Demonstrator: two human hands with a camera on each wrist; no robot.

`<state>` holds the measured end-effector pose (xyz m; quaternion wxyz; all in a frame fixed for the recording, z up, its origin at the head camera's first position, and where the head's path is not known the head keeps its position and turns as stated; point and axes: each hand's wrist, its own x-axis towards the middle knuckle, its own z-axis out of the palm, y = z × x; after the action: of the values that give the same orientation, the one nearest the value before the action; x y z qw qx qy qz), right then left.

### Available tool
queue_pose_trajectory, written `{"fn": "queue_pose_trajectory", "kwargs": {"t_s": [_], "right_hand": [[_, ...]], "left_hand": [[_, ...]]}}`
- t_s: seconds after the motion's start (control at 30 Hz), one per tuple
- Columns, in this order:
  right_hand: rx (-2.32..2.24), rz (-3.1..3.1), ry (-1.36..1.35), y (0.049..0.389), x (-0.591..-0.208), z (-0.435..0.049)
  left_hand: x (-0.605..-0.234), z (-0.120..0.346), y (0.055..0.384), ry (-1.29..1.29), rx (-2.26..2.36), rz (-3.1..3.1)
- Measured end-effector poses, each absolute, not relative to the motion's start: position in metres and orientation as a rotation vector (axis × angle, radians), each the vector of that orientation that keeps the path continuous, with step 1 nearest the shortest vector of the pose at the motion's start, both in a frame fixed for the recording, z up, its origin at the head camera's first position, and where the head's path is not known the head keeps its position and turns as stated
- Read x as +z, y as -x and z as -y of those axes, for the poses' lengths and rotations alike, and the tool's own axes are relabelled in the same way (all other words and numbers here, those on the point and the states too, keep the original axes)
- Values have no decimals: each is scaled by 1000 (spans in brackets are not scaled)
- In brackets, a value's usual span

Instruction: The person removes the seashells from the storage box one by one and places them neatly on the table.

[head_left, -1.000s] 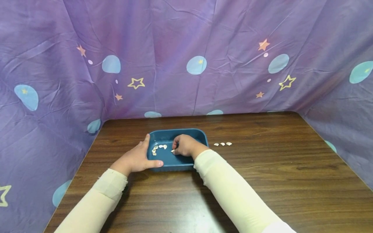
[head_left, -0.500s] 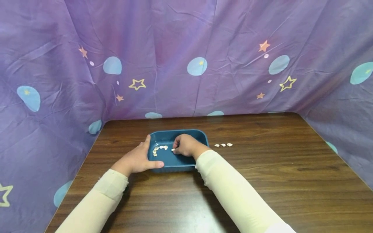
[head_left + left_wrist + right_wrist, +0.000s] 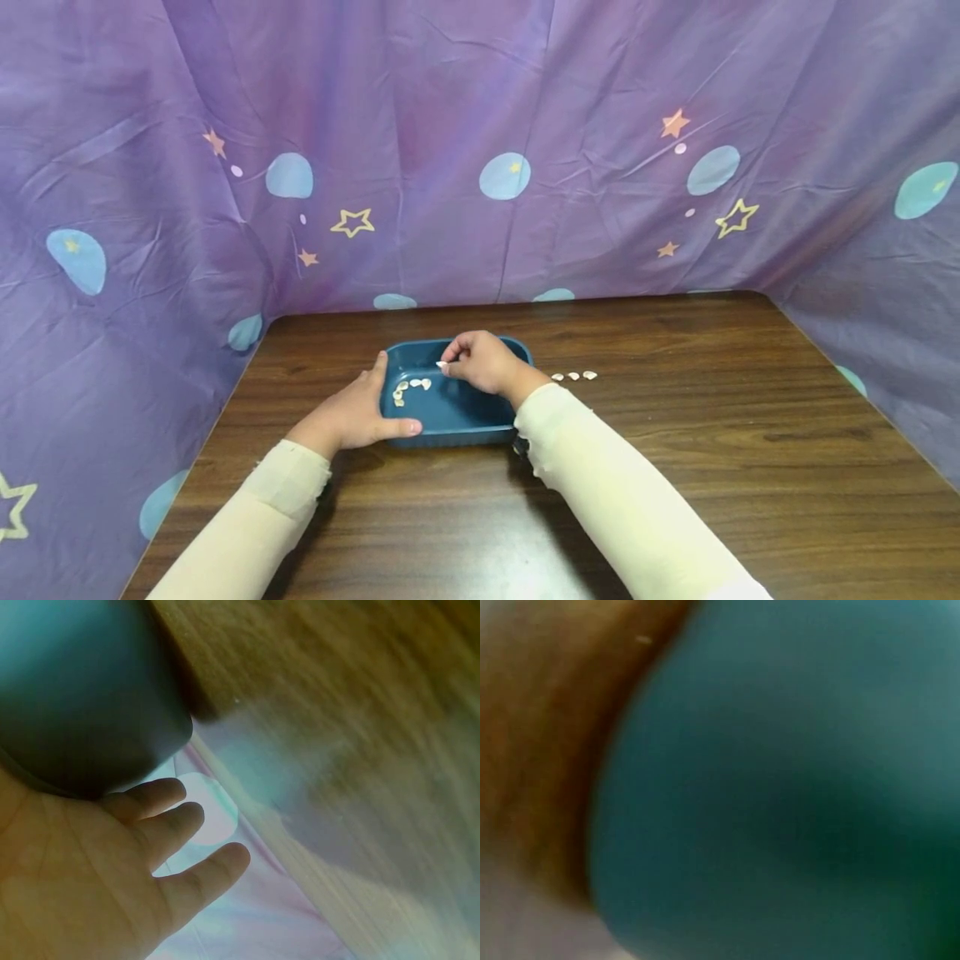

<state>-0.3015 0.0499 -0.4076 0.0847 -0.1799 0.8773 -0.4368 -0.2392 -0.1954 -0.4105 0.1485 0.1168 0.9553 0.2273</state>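
Observation:
A blue rectangular tray (image 3: 450, 433) stands on the table, its left end against my left hand (image 3: 351, 412). That hand's thumb lies along the near rim, and the other fingers stretch out past the tray's end in the left wrist view. My right hand (image 3: 483, 363) is over the tray and pinches a small white seashell (image 3: 441, 364) between thumb and fingertips. Several more shells (image 3: 416, 383) lie on the tray floor in a bent line near its left end. The right wrist view shows the blurred tray wall (image 3: 742, 787) and no fingers.
To the right of the tray, three white shells (image 3: 573, 376) lie in a row on the brown wooden table (image 3: 712, 433). A purple curtain (image 3: 420, 150) with stars and blue spots surrounds the table's back and sides.
My right hand has risen from the tray floor toward the far rim, still pinching the shell. The left hand has stayed at the tray's left end.

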Motion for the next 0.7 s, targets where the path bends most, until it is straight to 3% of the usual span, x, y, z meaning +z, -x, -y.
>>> {"fn": "queue_pose_trajectory", "kwargs": {"t_s": [0.33,0.7], "right_hand": [[-1477,-2578,583,299,-370,-87],[-1363,-2703,532,300,-365,-148]], "left_hand": [[-412,196,238,-355,703,-2762],[-414,196,237,-346,704,-2763]]}}
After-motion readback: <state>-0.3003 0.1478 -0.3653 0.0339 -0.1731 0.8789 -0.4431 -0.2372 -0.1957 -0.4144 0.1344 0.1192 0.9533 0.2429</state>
